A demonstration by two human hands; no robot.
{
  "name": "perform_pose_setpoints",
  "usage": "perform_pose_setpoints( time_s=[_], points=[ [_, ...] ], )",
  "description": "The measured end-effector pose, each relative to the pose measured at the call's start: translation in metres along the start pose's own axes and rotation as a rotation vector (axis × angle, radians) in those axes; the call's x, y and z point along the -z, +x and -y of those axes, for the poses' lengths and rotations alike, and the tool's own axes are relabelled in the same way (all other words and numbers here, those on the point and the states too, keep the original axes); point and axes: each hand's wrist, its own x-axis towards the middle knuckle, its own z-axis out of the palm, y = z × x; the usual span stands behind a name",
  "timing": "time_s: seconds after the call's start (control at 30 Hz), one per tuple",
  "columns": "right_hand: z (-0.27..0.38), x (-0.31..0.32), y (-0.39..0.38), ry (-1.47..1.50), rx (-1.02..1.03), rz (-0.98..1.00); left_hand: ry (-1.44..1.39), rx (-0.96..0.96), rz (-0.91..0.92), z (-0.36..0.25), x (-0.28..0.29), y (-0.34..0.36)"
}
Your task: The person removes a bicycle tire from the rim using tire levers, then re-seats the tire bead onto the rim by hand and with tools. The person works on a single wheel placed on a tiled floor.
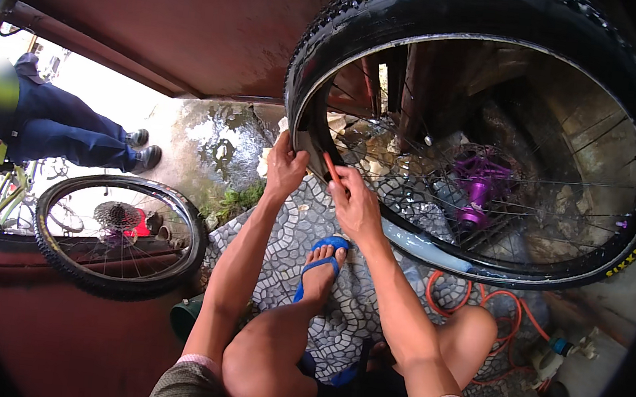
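Note:
A large bicycle wheel point(477, 192) with a purple hub and black spokes stands tilted in front of me on the right. Its knobbly black tyre point(459, 9) curves round a pale rim edge. My left hand point(285, 166) is closed on the tyre's left side, thumb near the rim edge. In the fingers of my right hand point(357, 208) is a slim orange-red stick-like tool point(330, 166), its far end against the inner side of the tyre. What that end does is hard to make out. A pale bluish strip point(424, 247) shows along the wheel's lower left.
Another bicycle wheel point(117, 234) with a cassette leans at the left. Beyond it a person in dark blue trousers point(72, 129) stands near a green bicycle point(11, 200). An orange hose point(509, 316) coils at the right, over mosaic paving point(273, 271). A dark red metal panel point(182, 17) hangs above.

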Motion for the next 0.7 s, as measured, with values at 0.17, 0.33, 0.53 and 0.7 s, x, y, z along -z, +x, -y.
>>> perform_pose_setpoints(
  time_s=[0.17, 0.33, 0.53, 0.7],
  points=[
    [0.012, -0.002, 0.030, -0.237, 0.091, -0.062, -0.307, 0.010, -0.060, -0.002, -0.014, -0.001],
    [0.039, -0.015, 0.036, -0.258, 0.046, -0.042, -0.181, 0.050, 0.096, 0.008, 0.001, 0.012],
    [0.028, -0.042, 0.057, 0.026, 0.282, -0.112, -0.349, -0.011, 0.098, 0.033, 0.001, 0.017],
    [-0.046, -0.046, 0.028, -0.073, 0.038, -0.041, -0.579, 0.128, 0.165, 0.019, -0.009, 0.013]
  ],
)
